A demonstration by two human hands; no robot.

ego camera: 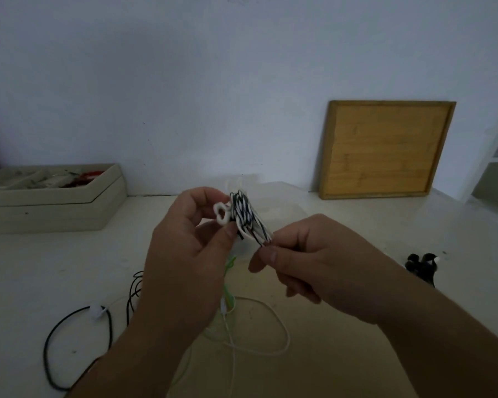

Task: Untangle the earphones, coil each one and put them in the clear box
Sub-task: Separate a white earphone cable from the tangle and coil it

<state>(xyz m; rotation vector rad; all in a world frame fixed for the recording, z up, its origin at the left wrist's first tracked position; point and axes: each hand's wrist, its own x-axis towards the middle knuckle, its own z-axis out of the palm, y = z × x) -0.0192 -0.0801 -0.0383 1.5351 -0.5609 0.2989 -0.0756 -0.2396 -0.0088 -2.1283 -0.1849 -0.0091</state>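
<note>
Above the worktop (385,234), the left hand (184,254) grips the striped coil (246,216) at its buds (222,215); the right hand (314,262) pinches its lower end. Coiling seems nearly done; next, the clear box (285,202) behind.

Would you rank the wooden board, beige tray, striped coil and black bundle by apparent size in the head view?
Largest first: wooden board; beige tray, close behind; striped coil, though nearness inflates it; black bundle.

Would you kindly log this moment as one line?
left hand: holds striped earphone coil | right hand: pinches coil end | white cable: on table
</note>
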